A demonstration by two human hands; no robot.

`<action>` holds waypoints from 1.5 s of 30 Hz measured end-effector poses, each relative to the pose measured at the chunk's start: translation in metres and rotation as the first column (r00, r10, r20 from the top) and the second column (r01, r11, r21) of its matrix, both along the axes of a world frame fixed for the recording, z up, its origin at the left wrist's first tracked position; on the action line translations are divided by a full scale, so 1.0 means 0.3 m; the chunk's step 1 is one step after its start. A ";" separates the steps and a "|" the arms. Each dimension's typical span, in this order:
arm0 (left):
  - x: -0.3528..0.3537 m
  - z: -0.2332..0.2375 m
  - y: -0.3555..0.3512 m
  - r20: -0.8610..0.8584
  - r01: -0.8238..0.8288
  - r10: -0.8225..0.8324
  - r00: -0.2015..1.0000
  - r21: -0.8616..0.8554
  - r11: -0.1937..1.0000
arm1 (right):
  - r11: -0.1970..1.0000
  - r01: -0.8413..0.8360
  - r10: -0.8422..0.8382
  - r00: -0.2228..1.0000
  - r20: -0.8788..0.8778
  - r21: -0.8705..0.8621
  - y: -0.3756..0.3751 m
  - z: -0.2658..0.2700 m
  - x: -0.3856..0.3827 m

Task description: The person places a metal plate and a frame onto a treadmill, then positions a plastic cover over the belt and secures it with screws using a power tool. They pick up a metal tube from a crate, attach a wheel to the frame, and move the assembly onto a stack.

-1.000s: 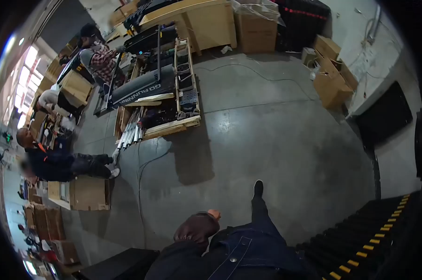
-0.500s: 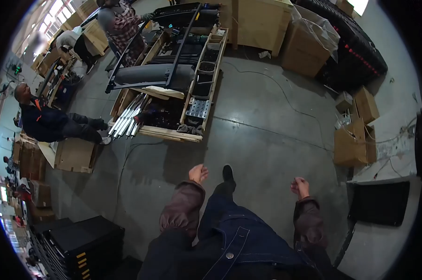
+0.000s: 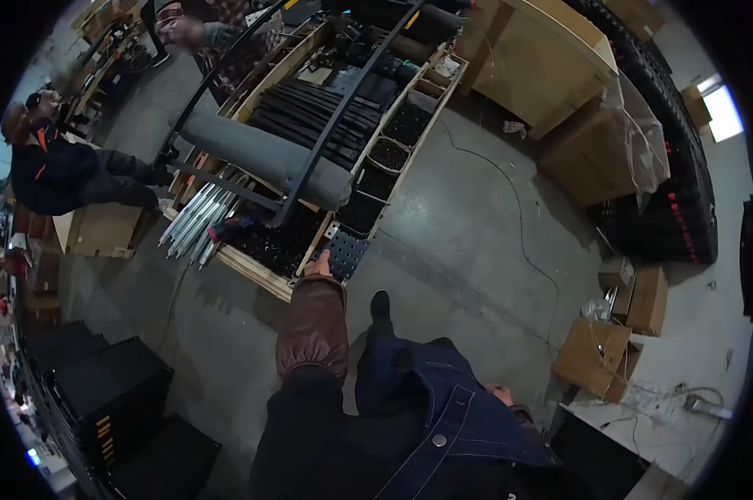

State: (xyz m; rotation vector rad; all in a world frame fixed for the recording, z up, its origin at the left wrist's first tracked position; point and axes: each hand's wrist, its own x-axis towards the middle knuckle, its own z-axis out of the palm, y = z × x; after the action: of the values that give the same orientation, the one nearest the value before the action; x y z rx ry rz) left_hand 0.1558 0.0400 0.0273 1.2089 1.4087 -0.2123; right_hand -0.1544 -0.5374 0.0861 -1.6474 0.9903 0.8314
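My left hand (image 3: pixel 318 265) reaches to the near end of a wooden parts crate (image 3: pixel 256 275), a finger stretched forward. It overlaps the crate's edge beside a dark perforated metal plate (image 3: pixel 347 252) in the end compartment. My right hand (image 3: pixel 500 393) hangs low by my side, partly covered by my denim apron (image 3: pixel 468 408), its fingers mostly hidden. Silvery metal tubes (image 3: pixel 200 218) lie at the crate's left corner, close to a red-and-black tool (image 3: pixel 229 227). A long grey roll (image 3: pixel 264 154) and a black frame (image 3: pixel 310 167) lie across the crate.
Two people stand left of and behind the crate. Black cases (image 3: pixel 110 379) are stacked at lower left. Cardboard boxes (image 3: pixel 597 354) stand at right, and a cable (image 3: pixel 518 200) runs over the floor. A large wooden crate (image 3: pixel 539 58) stands at the back.
I have stepped closer to the parts crate. My left hand has moved forward to its near end, while my right hand has dropped back beside my apron.
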 end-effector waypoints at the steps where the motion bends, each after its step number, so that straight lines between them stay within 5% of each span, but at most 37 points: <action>1: 0.021 -0.014 -0.018 0.058 -0.168 0.168 0.984 -0.013 0.986 | 0.985 -0.170 0.171 0.984 0.041 -0.037 -0.065 -0.038 0.045; 6: -0.021 -0.138 -0.026 0.308 -0.343 0.365 0.878 -0.127 0.931 | 0.940 -0.302 0.309 0.951 0.022 -0.156 -0.151 -0.097 0.560; 8: -0.026 0.044 -0.116 0.393 -0.264 0.280 0.876 -0.095 0.960 | 0.891 -0.398 0.397 0.916 -0.049 -0.219 -0.189 -0.137 0.843; 10: -0.026 0.185 -0.224 0.513 -0.197 0.085 0.854 0.168 0.966 | 0.865 -0.464 0.480 0.876 0.047 -0.190 -0.250 -0.248 1.149; 13: 0.009 0.387 -0.430 0.601 -0.240 0.090 0.794 0.175 0.955 | 0.873 -0.485 0.458 0.848 0.266 0.043 -0.091 -0.092 1.664; 15: 0.179 0.621 -0.588 0.719 -0.279 0.124 0.684 0.101 0.955 | 0.751 -0.659 0.525 0.627 0.575 0.034 0.148 0.196 1.939; 18: 0.405 0.703 -0.745 0.758 -0.251 0.085 0.646 0.106 0.962 | 0.596 -0.795 0.387 0.404 0.829 0.109 0.473 0.684 2.149; 21: 0.709 0.847 -0.862 0.795 -0.214 0.049 0.604 0.103 0.971 | 0.475 -0.849 0.322 -0.078 0.944 -0.232 0.625 0.862 2.310; 26: 1.077 0.882 -0.898 0.836 -0.114 0.187 0.516 -0.149 0.982 | 0.616 -0.721 0.397 -0.063 0.915 -0.317 0.694 0.829 2.551; 27: 1.153 0.937 -0.911 0.813 -0.128 0.317 0.488 -0.293 0.948 | 0.617 -0.721 0.434 -0.023 0.901 -0.316 0.681 0.819 2.600; 32: 1.451 0.865 -0.884 0.798 -0.057 -0.002 0.602 0.045 0.997 | 0.619 -0.715 0.454 -0.014 0.891 -0.326 0.693 0.797 2.866; 36: 1.655 0.878 -0.862 0.781 -0.183 -0.040 0.623 0.196 0.963 | 0.612 -0.747 0.369 -0.020 0.929 -0.259 0.745 0.775 3.082; 42: 1.957 0.844 -0.820 0.679 -0.255 0.344 0.649 -0.232 0.939 | 0.375 -0.776 0.273 -0.430 0.860 -0.507 0.775 0.697 3.470; 43: 2.017 0.848 -0.808 0.644 -0.273 0.447 0.621 -0.357 0.893 | 0.355 -0.837 0.259 -0.340 0.904 -0.416 0.789 0.703 3.547; 45: 2.091 0.861 -0.798 0.607 -0.293 0.438 0.663 -0.329 0.898 | 0.352 -0.916 0.261 -0.101 0.960 -0.192 0.830 0.725 3.703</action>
State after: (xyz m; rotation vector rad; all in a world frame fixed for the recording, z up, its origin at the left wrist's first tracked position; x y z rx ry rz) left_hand 0.7832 -0.1993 0.2856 0.6825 0.9186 0.3426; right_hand 0.9565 -0.2885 0.3036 -1.5455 -1.0967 0.4491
